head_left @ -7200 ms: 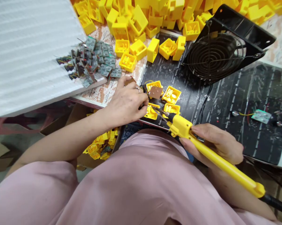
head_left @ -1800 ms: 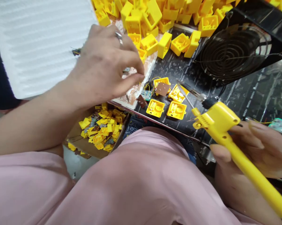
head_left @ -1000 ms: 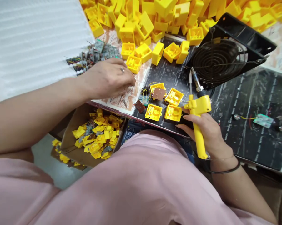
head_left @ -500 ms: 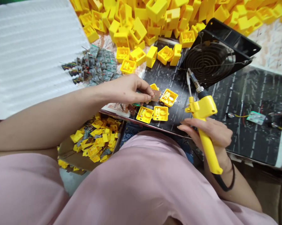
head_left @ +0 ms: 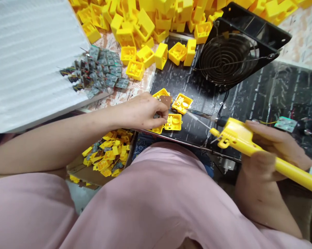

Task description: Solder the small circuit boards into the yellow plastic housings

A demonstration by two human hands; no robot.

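Black printed sheeting [head_left: 271,91] covers part of a cluttered workbench, with a heap of yellow plastic housings [head_left: 145,26] along the far side and a black fan [head_left: 223,64] toward the far right. At left, a white foam slab [head_left: 34,65] lies beside wired circuit boards [head_left: 101,69]. Both hands are apart. Fingers curled, the left hand [head_left: 143,112] is over the left pair of four open yellow cases [head_left: 182,103], near center; whether it grips anything is hidden. One brown board [head_left: 166,100] rests over the far-left case. The right hand [head_left: 277,140] grips a yellow soldering gun [head_left: 237,133], its tip pointing left, close to the far-right case; contact is unclear.
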